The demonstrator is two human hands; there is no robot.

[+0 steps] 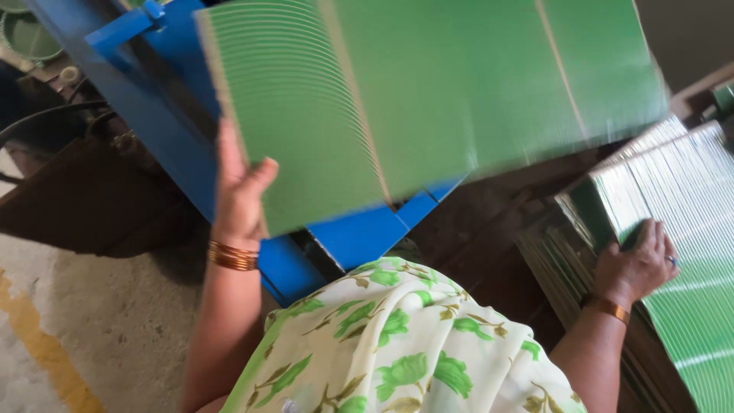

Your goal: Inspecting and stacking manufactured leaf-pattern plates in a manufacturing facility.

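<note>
A fanned sheaf of green sheets [428, 99], crossed by two pale lines, is held tilted in the air at its lower left edge. A second stack of green sheets [680, 252] lies flat at right, slightly fanned.

Green paper sheets, blue painted metal, rough floor

The fanned sheet stack [428, 99] looks like thin paper, matt green; the side pile [680, 229] shines more glossy. The machine frame [359, 233] is smooth blue-painted metal, the floor [115, 321] rough concrete, the garment [397, 344] soft printed cloth.

Grey concrete floor [115, 329], yellow painted stripe [46, 352], blue metal machine frame [164, 115], daylight
</note>
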